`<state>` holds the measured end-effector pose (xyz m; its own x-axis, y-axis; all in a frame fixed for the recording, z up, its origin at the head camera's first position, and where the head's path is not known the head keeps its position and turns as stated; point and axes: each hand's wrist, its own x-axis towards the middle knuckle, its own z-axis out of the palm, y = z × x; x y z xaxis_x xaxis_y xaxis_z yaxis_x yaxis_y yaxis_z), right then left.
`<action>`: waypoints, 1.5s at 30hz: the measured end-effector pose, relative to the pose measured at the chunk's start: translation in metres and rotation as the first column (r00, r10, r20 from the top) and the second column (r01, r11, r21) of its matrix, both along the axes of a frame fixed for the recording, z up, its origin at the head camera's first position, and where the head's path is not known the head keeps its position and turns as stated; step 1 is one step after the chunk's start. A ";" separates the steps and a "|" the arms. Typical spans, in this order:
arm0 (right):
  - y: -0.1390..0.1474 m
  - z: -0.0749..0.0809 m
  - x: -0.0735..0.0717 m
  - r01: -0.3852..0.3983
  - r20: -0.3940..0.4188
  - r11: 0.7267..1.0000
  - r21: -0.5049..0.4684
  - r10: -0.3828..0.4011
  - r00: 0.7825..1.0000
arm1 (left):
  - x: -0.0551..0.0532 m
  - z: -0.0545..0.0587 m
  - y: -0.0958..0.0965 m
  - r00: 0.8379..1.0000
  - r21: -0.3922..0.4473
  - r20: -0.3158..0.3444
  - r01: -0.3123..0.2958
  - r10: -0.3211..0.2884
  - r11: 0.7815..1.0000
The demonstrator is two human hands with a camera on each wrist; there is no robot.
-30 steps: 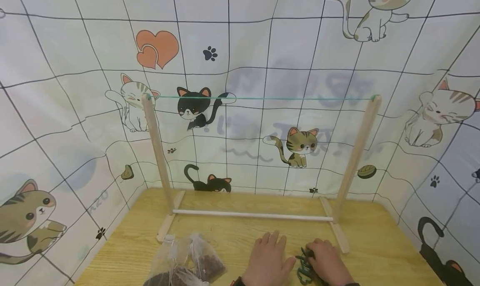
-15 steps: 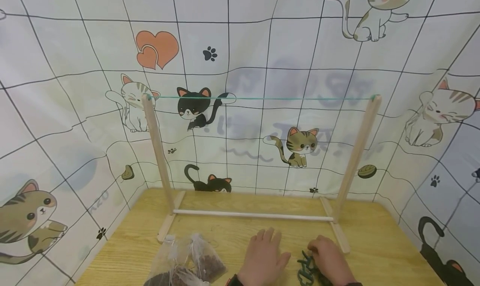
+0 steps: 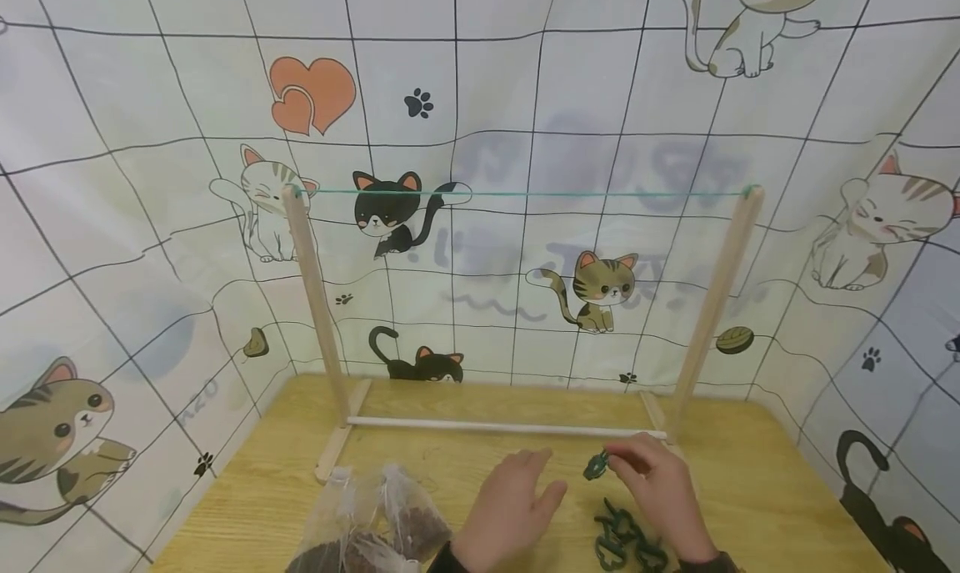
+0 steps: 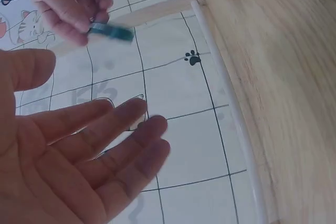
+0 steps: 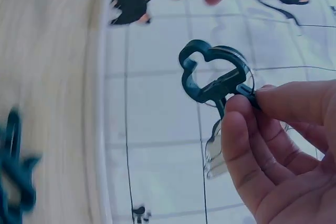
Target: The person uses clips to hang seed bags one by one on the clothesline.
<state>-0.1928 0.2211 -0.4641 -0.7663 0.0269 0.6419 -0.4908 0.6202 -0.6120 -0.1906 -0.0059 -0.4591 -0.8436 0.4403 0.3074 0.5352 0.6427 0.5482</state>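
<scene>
A dark green plastic plant clip [image 5: 220, 77] with a flower-shaped loop is pinched between the thumb and fingertips of my right hand [image 3: 660, 481], by its handle end. In the head view this clip [image 3: 596, 465] hangs above the table, just left of those fingers. My left hand [image 3: 506, 506] hovers to the left of it, with nothing in it; in the left wrist view the palm [image 4: 58, 156] shows with fingers spread and nearly straight. Several more green clips [image 3: 622, 540] lie in a small heap on the table below my right hand.
Sheer bags [image 3: 416, 527] with dark brown contents sit at the table's front left. Behind stands a wooden frame [image 3: 318, 323] with a green string [image 3: 525, 193] across its top and a white rod [image 3: 502, 427] low down. A cat-print sheet [image 3: 495, 81] surrounds the wooden table [image 3: 247, 490].
My right hand has lifted one clip from the heap, up and slightly forward. My left hand has risen off the table and turned toward it.
</scene>
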 end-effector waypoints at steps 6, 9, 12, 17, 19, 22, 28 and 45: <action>-0.016 0.005 0.004 -0.160 0.030 0.964 -0.214 0.170 0.985 | 0.000 0.002 -0.003 0.993 0.168 0.100 0.036 -0.054 0.985; -0.021 0.004 0.004 -0.197 0.061 0.941 -0.276 0.222 0.973 | -0.002 0.000 -0.004 0.988 0.228 0.131 0.044 -0.076 0.973; -0.026 0.002 0.005 -0.224 0.082 0.925 -0.306 0.261 0.962 | -0.005 -0.003 -0.003 0.991 0.255 0.100 0.061 -0.089 0.965; -0.031 0.001 0.004 -0.280 0.070 0.908 -0.312 0.316 0.946 | -0.008 -0.007 -0.003 0.998 0.280 0.003 0.064 -0.068 0.958; -0.032 0.001 0.005 -0.292 0.069 0.902 -0.318 0.329 0.942 | -0.008 -0.007 -0.003 0.999 0.295 -0.018 0.053 -0.050 0.954; -0.033 0.001 0.005 -0.291 0.080 0.900 -0.325 0.333 0.940 | -0.008 -0.007 -0.003 0.999 0.321 -0.034 0.041 -0.032 0.946; -0.033 0.000 0.006 -0.261 0.124 0.916 -0.304 0.310 0.943 | -0.008 -0.005 -0.004 0.999 0.345 -0.038 0.047 -0.036 0.938; -0.030 0.003 0.007 -0.224 0.253 0.915 -0.335 0.317 0.914 | -0.001 0.007 -0.012 0.997 0.256 -0.050 0.069 -0.058 0.964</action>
<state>-0.1860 0.1914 -0.4615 -0.9231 -0.0579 0.3801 -0.3816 0.2597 -0.8871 -0.1917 -0.0179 -0.4519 -0.8004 0.3945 0.4514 0.5964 0.4469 0.6668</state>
